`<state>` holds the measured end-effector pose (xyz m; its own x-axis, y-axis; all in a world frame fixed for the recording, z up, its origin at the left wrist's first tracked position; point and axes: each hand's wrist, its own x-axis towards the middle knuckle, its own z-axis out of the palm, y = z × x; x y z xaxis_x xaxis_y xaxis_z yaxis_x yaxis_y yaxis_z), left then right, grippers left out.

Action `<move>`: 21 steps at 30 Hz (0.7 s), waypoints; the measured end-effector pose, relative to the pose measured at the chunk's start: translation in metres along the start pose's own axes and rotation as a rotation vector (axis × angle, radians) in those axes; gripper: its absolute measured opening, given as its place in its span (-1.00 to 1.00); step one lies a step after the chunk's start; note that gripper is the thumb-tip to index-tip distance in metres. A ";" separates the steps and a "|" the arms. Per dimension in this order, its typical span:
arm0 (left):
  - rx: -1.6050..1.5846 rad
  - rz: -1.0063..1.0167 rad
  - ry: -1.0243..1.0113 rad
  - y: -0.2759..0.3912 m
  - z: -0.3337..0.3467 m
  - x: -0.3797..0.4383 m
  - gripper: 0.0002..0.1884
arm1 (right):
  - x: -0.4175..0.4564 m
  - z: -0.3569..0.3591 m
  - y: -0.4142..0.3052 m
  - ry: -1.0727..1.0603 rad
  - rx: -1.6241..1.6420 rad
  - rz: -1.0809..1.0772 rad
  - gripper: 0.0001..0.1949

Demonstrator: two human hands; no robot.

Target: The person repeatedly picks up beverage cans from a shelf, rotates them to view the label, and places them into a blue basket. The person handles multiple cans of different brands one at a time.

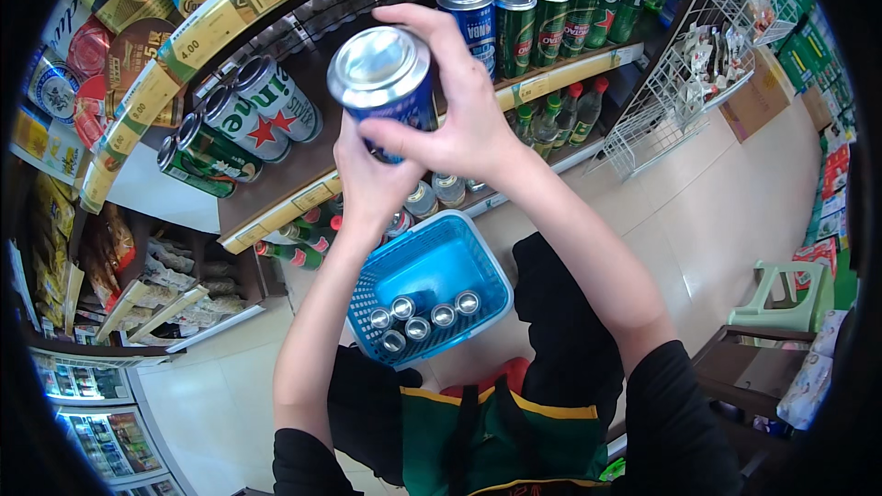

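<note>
A blue drinks can [380, 65] with a silver top is held up in front of the shelf, its lid tilted towards me. My left hand [375, 186] grips it from below and the left side. Around its right side curves my right hand [455, 110], thumb on the near face and fingers at the far rim. Below my forearms a blue plastic basket [420, 255] with a pale rim stands on the floor. Several cans [417, 328] sit upright at its near end, only their tops plainly visible.
Blue cans [468, 10] and green beer cans [551, 21] line the shelf at right. White and green Heineken cans [262, 103] stand at left. Glass bottles [544, 127] fill the lower shelf. A wire rack [661, 117] and a green plastic stool [785, 296] are to the right.
</note>
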<state>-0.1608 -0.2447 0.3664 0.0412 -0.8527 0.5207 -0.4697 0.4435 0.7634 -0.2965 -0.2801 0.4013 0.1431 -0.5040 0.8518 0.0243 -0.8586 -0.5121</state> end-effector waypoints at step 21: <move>-1.037 -0.794 -0.272 -0.013 -0.090 -0.153 -0.13 | -0.066 0.087 -0.031 -0.205 0.922 0.959 -0.40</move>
<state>-0.0815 -0.0950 0.3114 -0.2437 -0.9496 -0.1972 0.4884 -0.2959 0.8209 -0.2203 -0.2123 0.3513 0.6208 -0.7736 0.1275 0.4720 0.2389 -0.8486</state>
